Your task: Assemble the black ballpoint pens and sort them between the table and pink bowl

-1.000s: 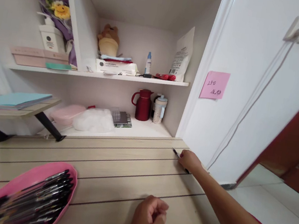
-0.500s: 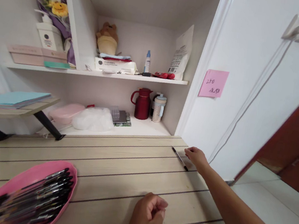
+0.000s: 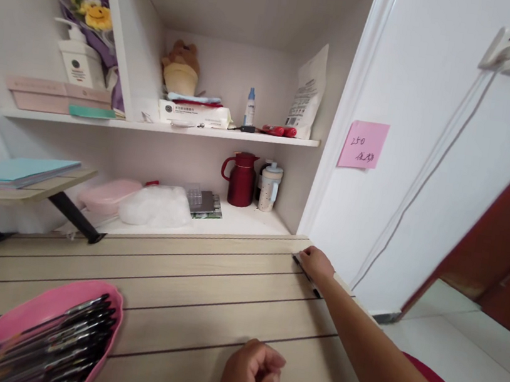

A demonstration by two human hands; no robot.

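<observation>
Taken from the middle of the view, a pen point(image 3: 315, 292) lies between 4 and 5 o'clock, near the worktop's point(image 3: 185, 282) right-hand edge, slanting roughly from 11 to 5. The right hand point(image 3: 317, 265) reaches out over it, fingers bunched down at its far end, probably because a thin barrel lying flat is best pinched from above. That grip looks narrow, but the hand hides the contact, so I cannot tell whether it has closed on the pen.

The left hand point(image 3: 251, 374) rests at 6 o'clock with its grip half open: fingers loosely curled, thumb apart, nothing held. It seems parked there to stay out of the way.

At 8 o'clock, a pink bowl point(image 3: 116, 329) carries a pile of pens point(image 3: 68, 335), nearly all lying along one line from 8 to 2, perhaps because its long shape suits them that way. The red jug point(image 3: 241, 183) stands upright on the shelf near 12, well apart from both hands.
</observation>
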